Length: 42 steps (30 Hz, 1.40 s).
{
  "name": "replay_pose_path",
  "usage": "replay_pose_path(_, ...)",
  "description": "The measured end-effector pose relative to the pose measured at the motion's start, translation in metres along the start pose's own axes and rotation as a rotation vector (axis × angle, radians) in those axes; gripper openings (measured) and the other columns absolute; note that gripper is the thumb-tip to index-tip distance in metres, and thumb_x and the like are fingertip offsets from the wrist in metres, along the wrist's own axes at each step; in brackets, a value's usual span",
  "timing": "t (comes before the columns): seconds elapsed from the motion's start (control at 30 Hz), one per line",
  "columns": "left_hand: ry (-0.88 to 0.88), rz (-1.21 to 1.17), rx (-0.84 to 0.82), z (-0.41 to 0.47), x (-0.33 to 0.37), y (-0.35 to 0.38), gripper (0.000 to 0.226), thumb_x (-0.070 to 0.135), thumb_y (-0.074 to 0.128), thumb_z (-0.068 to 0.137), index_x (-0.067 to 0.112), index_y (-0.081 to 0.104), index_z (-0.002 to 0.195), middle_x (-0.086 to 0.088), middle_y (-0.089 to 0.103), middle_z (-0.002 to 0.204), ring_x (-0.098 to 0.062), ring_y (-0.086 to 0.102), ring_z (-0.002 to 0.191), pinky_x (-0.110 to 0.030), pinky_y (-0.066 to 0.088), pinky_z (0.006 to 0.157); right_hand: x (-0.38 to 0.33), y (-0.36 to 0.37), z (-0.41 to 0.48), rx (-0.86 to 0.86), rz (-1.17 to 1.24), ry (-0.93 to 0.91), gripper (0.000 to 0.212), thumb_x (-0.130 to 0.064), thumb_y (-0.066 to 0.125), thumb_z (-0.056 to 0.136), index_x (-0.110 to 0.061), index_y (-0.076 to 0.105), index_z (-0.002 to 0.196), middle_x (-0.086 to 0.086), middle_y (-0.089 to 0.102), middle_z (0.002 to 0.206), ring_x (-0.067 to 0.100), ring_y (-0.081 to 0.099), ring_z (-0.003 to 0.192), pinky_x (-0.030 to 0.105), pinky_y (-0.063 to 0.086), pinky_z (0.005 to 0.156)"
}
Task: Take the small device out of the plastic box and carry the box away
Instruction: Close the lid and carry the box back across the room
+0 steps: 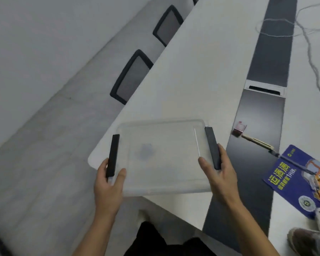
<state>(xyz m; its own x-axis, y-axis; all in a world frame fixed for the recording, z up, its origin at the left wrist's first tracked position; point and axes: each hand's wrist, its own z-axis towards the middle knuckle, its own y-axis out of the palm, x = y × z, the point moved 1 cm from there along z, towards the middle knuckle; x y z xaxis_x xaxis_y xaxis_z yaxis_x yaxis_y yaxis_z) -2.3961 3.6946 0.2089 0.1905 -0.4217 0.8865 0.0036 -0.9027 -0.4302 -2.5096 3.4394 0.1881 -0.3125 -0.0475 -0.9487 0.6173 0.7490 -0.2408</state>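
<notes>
A clear plastic box [164,182] with a translucent lid and two black side latches lies at the near corner of the white table [201,74]. My left hand [109,183] grips its left edge around the left latch [112,156]. My right hand [219,172] grips the right edge around the right latch [212,146]. A faint bluish round shape [145,152] shows through the lid near the middle; I cannot tell what it is. The image is blurred.
A dark strip [262,117] runs down the table with a cable slot [264,89]. To the right lie a brush-like tool [253,141], a blue booklet [303,180], grey cables [310,58] and cloth items [310,239]. Two black chairs [131,76] stand left of the table.
</notes>
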Motion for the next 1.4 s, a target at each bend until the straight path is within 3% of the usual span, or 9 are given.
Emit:
replay_pose_path(0.17,-0.003,-0.103,0.202,0.02,-0.018,-0.102,0.053,0.02,0.072,0.09,0.02,0.056,0.14,0.002,0.062,0.133,-0.017,0.057,0.124,-0.037,0.044,0.108,-0.054,0.1,-0.017,-0.132,-0.078,-0.164,0.098,-0.073,0.056,0.067,-0.033,0.027,0.151,-0.024,0.038,0.141,0.003,0.042,0.124,0.028,0.039,0.101)
replay_pose_path(0.33,0.048,-0.169,0.372,0.06,-0.046,-0.231,0.055,0.021,0.071,0.091,0.024,0.051,0.142,0.012,0.057,0.129,0.01,0.054,0.108,-0.007,0.037,0.087,-0.107,0.243,-0.042,-0.236,-0.086,-0.317,0.09,-0.071,0.058,0.071,-0.036,0.029,0.149,-0.022,0.041,0.145,0.005,0.044,0.129,0.031,0.041,0.104)
replay_pose_path(0.43,0.072,-0.196,0.442,0.093,-0.06,-0.311,0.058,0.023,0.071,0.091,0.027,0.049,0.144,0.017,0.057,0.125,0.005,0.053,0.11,-0.013,0.036,0.09,-0.138,0.333,-0.062,-0.282,-0.07,-0.388,0.085,-0.068,0.061,0.074,-0.04,0.03,0.148,-0.03,0.041,0.142,0.002,0.044,0.129,0.031,0.041,0.103)
replay_pose_path(0.53,0.102,-0.225,0.517,0.13,-0.07,-0.376,0.056,0.025,0.072,0.09,0.034,0.049,0.141,0.032,0.055,0.117,0.023,0.051,0.106,-0.016,0.036,0.091,-0.167,0.406,-0.076,-0.327,-0.057,-0.45,0.083,-0.066,0.06,0.074,-0.04,0.031,0.147,-0.045,0.04,0.129,-0.012,0.044,0.121,0.019,0.041,0.094)
replay_pose_path(0.6,0.124,-0.246,0.525,0.159,-0.075,-0.405,0.054,0.024,0.072,0.091,0.033,0.05,0.14,0.033,0.055,0.117,0.027,0.048,0.105,-0.014,0.036,0.092,-0.182,0.442,-0.08,-0.325,-0.044,-0.461,0.083,-0.065,0.06,0.073,-0.038,0.032,0.147,-0.038,0.044,0.132,-0.013,0.044,0.121,0.015,0.04,0.091)
replay_pose_path(0.83,0.217,-0.249,0.42,0.296,-0.072,-0.425,0.058,0.02,0.076,0.088,0.023,0.051,0.141,0.03,0.056,0.121,0.023,0.051,0.107,-0.006,0.039,0.093,-0.218,0.525,-0.025,-0.191,0.003,-0.465,0.084,-0.059,0.06,0.074,-0.03,0.034,0.148,-0.042,0.041,0.126,-0.026,0.041,0.113,-0.003,0.036,0.085)
replay_pose_path(0.97,0.28,-0.189,0.352,0.401,-0.058,-0.417,0.064,0.028,0.076,0.081,0.023,0.05,0.14,0.03,0.056,0.121,0.024,0.051,0.107,0.003,0.036,0.088,-0.231,0.577,0.041,-0.111,0.022,-0.451,0.088,-0.062,0.058,0.072,-0.029,0.033,0.15,-0.019,0.047,0.141,-0.005,0.044,0.126,0.02,0.039,0.1)
replay_pose_path(1.13,0.291,-0.14,0.288,0.544,-0.021,-0.415,0.063,0.016,0.075,0.088,0.02,0.049,0.145,0.025,0.056,0.124,0.025,0.05,0.109,0.005,0.035,0.088,-0.271,0.657,0.135,-0.099,0.08,-0.429,0.067,-0.038,0.065,0.079,-0.035,0.034,0.137,-0.038,0.042,0.118,-0.032,0.042,0.103,-0.007,0.033,0.078)
replay_pose_path(1.4,0.298,-0.175,0.297,0.743,0.041,-0.415,0.058,0.018,0.074,0.089,0.029,0.05,0.14,0.031,0.057,0.116,0.025,0.051,0.105,-0.001,0.038,0.088,-0.355,0.771,0.285,-0.076,0.064,-0.467,0.078,-0.034,0.068,0.08,-0.015,0.036,0.149,-0.027,0.045,0.133,-0.025,0.041,0.116,-0.004,0.032,0.087)
